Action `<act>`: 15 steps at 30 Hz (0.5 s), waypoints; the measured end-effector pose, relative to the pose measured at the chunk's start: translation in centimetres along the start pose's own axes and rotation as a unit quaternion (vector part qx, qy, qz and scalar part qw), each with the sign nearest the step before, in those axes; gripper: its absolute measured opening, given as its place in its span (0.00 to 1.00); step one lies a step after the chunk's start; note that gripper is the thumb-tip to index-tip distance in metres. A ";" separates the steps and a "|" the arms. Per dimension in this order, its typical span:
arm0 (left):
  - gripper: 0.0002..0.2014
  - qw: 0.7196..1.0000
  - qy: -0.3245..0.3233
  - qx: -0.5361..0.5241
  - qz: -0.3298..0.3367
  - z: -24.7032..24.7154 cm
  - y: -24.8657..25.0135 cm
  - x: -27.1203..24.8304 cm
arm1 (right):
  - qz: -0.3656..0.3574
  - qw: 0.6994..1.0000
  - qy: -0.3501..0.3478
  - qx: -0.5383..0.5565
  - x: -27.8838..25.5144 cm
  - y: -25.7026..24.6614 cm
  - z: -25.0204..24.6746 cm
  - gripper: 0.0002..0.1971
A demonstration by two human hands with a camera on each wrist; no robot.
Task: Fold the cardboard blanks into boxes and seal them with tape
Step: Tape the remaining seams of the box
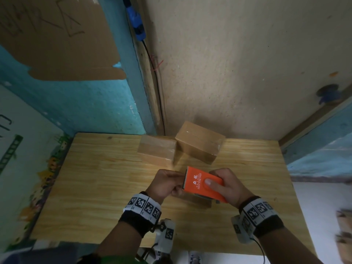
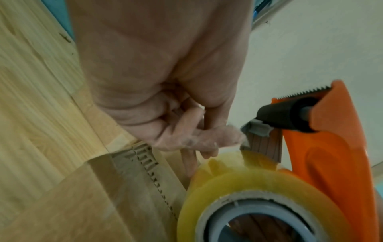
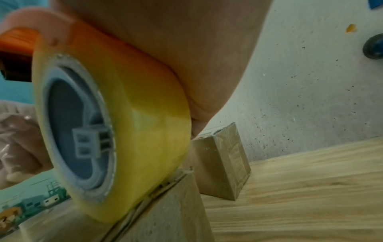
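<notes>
An orange tape dispenser (image 1: 203,182) with a yellowish clear tape roll (image 2: 238,185) is held just above a small cardboard box (image 1: 198,201) on the wooden table (image 1: 95,178). My right hand (image 1: 228,185) grips the dispenser from the right, thumb pressed on its top face. My left hand (image 1: 168,182) is at the dispenser's serrated blade (image 2: 306,92), where its fingertips (image 2: 207,139) pinch the loose tape end by the black roller. In the right wrist view the tape roll (image 3: 140,131) sits over the box's top seam (image 3: 165,188). The hands and dispenser hide most of the box.
Two taped boxes (image 1: 157,152) (image 1: 200,142) stand at the table's back edge against the wall, one leaning on the other. Blurred brown cardboard (image 1: 344,235) lies off the table's right side. Walls close in behind and to the left.
</notes>
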State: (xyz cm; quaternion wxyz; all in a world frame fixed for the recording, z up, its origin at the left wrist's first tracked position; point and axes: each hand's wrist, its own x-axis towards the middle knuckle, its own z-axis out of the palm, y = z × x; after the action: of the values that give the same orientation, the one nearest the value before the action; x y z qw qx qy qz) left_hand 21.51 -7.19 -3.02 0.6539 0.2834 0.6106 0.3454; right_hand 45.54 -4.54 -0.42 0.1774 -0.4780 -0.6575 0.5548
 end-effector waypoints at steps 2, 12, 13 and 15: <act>0.06 1.000 0.021 0.006 -0.003 0.0 -0.5 0.5 | 0.001 1.000 -0.003 0.000 0.0 -0.1 0.1 0.37; 0.13 0.999 -0.021 0.028 0.015 0.9 -1.3 1.5 | -0.001 1.000 -0.003 0.000 0.2 0.2 0.1 0.35; 0.17 0.999 -0.013 0.038 0.008 1.0 -1.2 1.4 | -0.004 1.000 -0.004 -0.002 0.2 0.2 0.1 0.35; 0.22 0.998 0.016 0.062 -0.009 1.2 -1.2 1.4 | -0.006 1.000 -0.003 -0.003 0.2 0.2 0.1 0.34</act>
State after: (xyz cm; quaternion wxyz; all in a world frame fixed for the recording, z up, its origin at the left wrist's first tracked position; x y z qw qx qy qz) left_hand 22.87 -6.72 -4.65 0.6281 0.3123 0.6440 0.3052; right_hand 45.41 -4.46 -0.70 0.1773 -0.4727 -0.6628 0.5530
